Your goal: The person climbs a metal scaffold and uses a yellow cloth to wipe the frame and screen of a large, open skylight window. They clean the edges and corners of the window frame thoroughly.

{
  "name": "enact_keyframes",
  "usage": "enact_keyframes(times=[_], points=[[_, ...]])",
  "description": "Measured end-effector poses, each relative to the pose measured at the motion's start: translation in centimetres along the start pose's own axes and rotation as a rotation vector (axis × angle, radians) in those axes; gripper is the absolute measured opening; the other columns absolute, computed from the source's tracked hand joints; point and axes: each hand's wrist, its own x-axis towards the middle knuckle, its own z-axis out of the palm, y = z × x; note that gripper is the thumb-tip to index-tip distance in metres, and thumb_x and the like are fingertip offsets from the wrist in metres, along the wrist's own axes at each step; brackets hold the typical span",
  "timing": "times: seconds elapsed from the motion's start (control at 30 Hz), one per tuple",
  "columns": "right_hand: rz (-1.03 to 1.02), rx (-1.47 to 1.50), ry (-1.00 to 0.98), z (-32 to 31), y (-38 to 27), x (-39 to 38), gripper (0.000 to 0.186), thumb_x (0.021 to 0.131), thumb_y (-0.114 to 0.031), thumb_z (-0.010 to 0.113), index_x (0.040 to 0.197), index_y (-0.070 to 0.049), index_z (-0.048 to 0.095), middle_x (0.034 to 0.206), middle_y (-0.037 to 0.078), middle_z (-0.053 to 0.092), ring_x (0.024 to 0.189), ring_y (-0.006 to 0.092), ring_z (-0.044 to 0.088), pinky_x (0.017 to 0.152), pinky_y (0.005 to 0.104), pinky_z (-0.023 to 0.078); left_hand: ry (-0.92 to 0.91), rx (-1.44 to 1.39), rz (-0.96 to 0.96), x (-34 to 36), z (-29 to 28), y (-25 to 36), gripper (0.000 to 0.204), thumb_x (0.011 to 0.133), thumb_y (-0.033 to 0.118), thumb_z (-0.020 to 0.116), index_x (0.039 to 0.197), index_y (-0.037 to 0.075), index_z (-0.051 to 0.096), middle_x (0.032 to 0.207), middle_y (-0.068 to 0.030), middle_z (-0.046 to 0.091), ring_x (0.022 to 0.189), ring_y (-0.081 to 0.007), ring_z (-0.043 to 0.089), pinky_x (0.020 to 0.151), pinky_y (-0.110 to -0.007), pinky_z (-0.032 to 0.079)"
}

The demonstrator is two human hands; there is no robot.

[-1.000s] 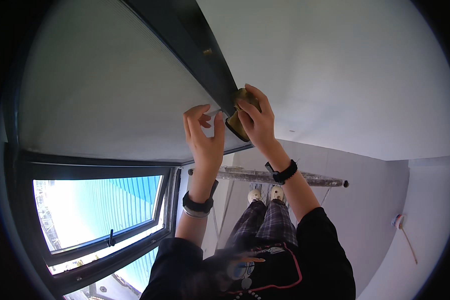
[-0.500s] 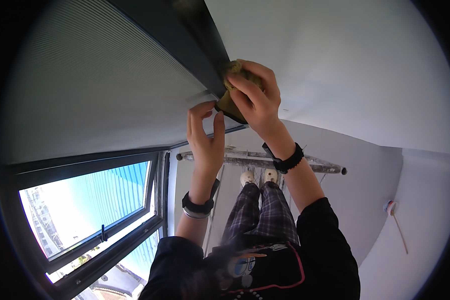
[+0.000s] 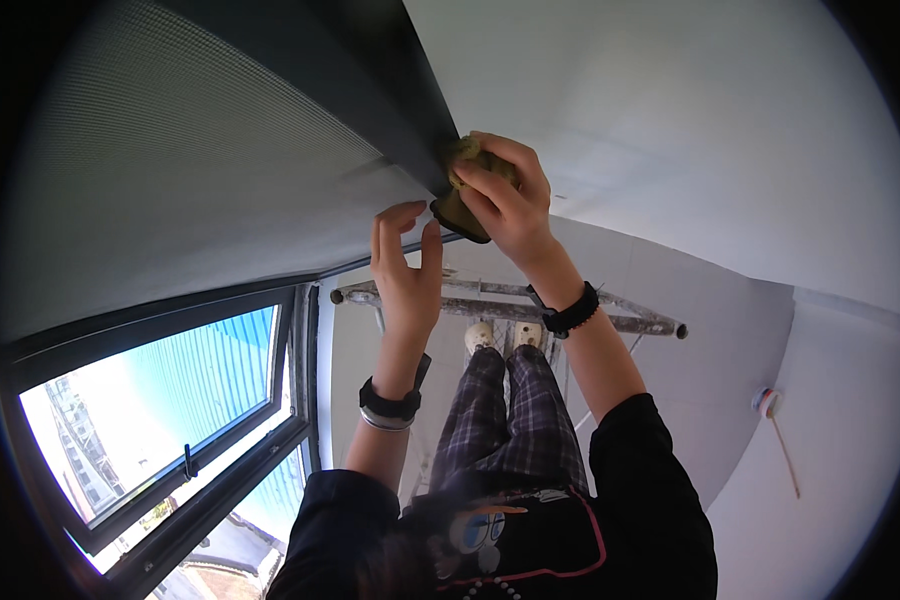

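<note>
An olive-coloured cloth [image 3: 460, 217] is bunched in my right hand [image 3: 518, 205], its fingers closed round it and pressing it to the edge of a dark frame bar [image 3: 395, 105]. The lower part of the cloth hangs as a flap with a dark border. My left hand [image 3: 406, 275] is raised just left of that flap. Its fingers are curved, with thumb and forefinger apart. Their tips are close to the flap's corner, and whether they touch it I cannot tell. Both wrists wear black bands.
A tilted dark-framed window [image 3: 160, 410] is at lower left, bright outside. Below my arms, my feet stand on scaffolding with a stained metal bar [image 3: 610, 320]. White wall [image 3: 690, 120] fills the upper right; a stick-handled tool [image 3: 785, 455] is at the right.
My view has shifted slightly, so the window and scaffold sit further left. The cloth stays in my right hand at the frame bar; my left hand keeps nearly the same pose.
</note>
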Motion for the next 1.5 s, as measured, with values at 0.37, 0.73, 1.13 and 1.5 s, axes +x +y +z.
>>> enact_keyframes(times=[0.37,0.73,1.13,1.5], points=[[0.15,0.114,0.006,0.7,1.8,-3.6,0.024,0.07,-0.004,0.069,0.093,-0.01,0.065,0.105,0.006,0.057,0.085,0.0221,0.061,0.067,0.0325,0.052,-0.102,-0.213,-0.148,-3.2,3.5,-2.6,0.025,0.086,-0.002,0.053,0.111,-0.001,0.048,0.106,-0.0132,0.053,0.092,-0.0221,0.057,0.08,-0.031,0.048],[0.272,0.124,0.075,2.3,3.8,-9.9,0.027,0.069,-0.004,0.07,0.094,-0.011,0.066,0.105,0.005,0.058,0.086,0.021,0.06,0.07,0.0317,0.051,-0.167,-0.249,-0.198,-5.3,6.1,-6.7,0.027,0.088,-0.001,0.051,0.115,-0.001,0.046,0.111,-0.0115,0.051,0.097,-0.0186,0.053,0.082,-0.031,0.047],[0.326,0.121,0.04,3.0,7.0,-16.5,0.027,0.067,-0.006,0.071,0.093,-0.012,0.065,0.105,0.004,0.056,0.088,0.0222,0.059,0.069,0.0322,0.052,-0.271,-0.202,-0.243,-7.8,10.4,-10.7,0.022,0.087,-0.001,0.052,0.108,0.001,0.046,0.109,-0.011,0.048,0.099,-0.0189,0.052,0.084,-0.032,0.046],[0.47,0.085,-0.001,4.3,8.6,-21.6,0.026,0.067,-0.004,0.07,0.092,-0.009,0.064,0.103,0.006,0.056,0.087,0.0248,0.059,0.068,0.0336,0.051,-0.221,-0.196,-0.401,-10.3,12.9,-14.5,0.016,0.083,-0.001,0.059,0.097,-0.002,0.051,0.09,-0.01,0.057,0.078,-0.0175,0.058,0.076,-0.028,0.049]])
